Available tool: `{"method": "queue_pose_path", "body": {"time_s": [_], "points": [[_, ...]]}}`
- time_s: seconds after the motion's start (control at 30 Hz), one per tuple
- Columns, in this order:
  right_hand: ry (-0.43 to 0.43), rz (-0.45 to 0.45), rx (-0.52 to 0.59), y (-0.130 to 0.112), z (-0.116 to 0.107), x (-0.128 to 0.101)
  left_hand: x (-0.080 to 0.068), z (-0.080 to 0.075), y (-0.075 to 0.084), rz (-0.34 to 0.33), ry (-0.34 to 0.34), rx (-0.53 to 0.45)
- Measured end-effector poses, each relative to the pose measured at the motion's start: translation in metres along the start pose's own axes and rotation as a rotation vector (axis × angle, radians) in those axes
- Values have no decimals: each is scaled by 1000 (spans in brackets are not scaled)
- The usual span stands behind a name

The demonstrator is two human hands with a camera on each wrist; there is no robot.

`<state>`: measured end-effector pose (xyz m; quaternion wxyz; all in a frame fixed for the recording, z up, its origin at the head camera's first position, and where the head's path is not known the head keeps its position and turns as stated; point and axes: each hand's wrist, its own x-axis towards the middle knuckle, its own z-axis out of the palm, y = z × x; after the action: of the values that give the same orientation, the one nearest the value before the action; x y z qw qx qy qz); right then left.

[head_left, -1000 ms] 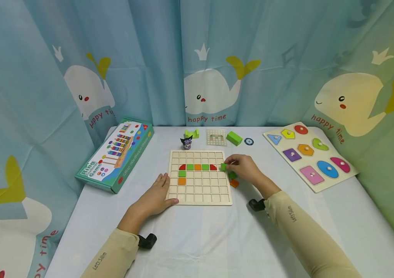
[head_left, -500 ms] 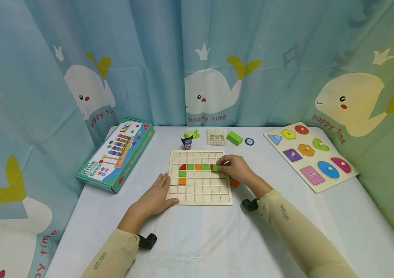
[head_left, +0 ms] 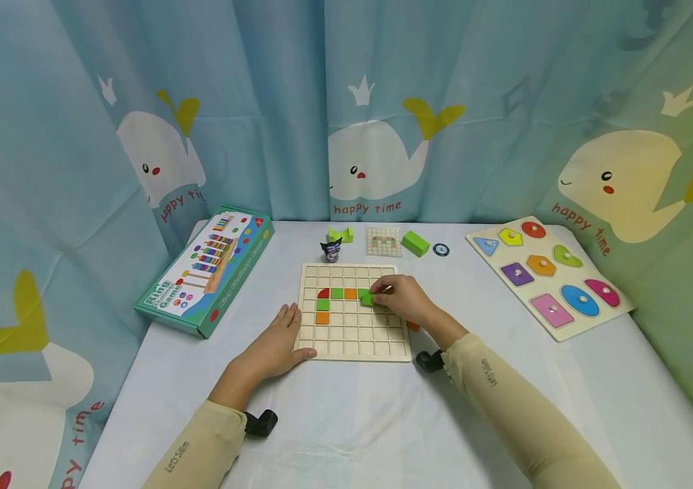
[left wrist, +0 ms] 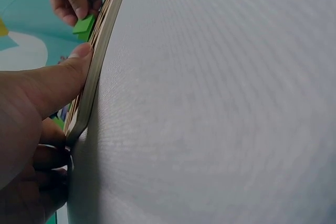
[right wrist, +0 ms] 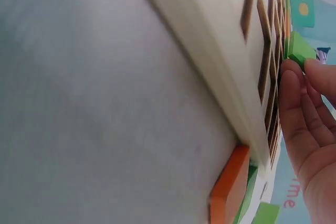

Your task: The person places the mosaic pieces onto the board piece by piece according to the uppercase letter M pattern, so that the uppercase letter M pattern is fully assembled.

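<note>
At frame centre, the right hand (head_left: pixel 404 299) pinches a green tile (head_left: pixel 367 298) over the grid board (head_left: pixel 352 343); the left hand (head_left: pixel 276 346) lies flat, steadying its corner. About 6 tiles seated; most cells remain.

The pale wooden grid board (head_left: pixel 352 333) looks matt and smooth; the white tablecloth (head_left: pixel 352 421) is finely woven.
</note>
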<state>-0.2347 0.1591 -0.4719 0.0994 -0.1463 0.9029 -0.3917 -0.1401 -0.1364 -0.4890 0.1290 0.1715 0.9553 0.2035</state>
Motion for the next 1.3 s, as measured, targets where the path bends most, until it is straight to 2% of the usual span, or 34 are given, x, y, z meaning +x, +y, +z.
{"method": "queue_pose_path", "body": {"time_s": [0.6,0.97,1.3], "points": [[-44,-28,0,-19,15,9,0,-1,1,-4,-1,-5],[-80,-85,-96,-24,21,12,1,-1,1,-19,-1,1],[-106,-103,-179,-25,24,14,0,-1,2,-16,1,1]]}}
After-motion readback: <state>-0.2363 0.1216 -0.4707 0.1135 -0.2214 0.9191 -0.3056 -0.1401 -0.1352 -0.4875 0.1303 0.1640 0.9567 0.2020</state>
